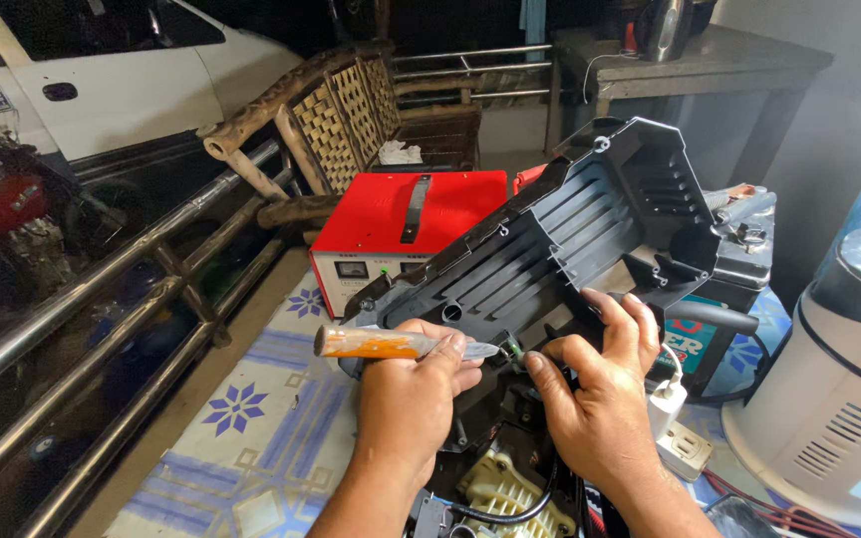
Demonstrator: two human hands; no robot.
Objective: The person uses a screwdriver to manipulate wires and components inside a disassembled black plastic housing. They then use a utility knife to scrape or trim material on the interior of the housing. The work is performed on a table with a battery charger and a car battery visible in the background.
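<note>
Black plastic makes the big ribbed housing panel (560, 239), which stands tilted in the middle of the view, its inner side with ribs and slots turned to the person, its top corner pointing to about 1 o'clock. Both hands are at its lower edge. The left hand (411, 384) is at about 7 o'clock from the panel's middle and is closed around a screwdriver (401, 344) with a clear orange handle; the tool lies almost level, the handle end pointing to 9 o'clock and the metal tip to 3 o'clock, just at the panel's bottom edge. The right hand (595, 394) is at about 5 o'clock from the panel's middle; its fingers (630, 334) are bent over the lower rim of the panel and hold it, while the thumb points toward the tip of the screwdriver. Below the hands, at 6 o'clock, a cream plastic part (505, 488) and black cables are seen. Behind the panel, at 10 o'clock, stands a red metal box (406, 214) on the patterned tile floor (241, 408); at 4 o'clock there is a white round appliance (839, 399)
</note>
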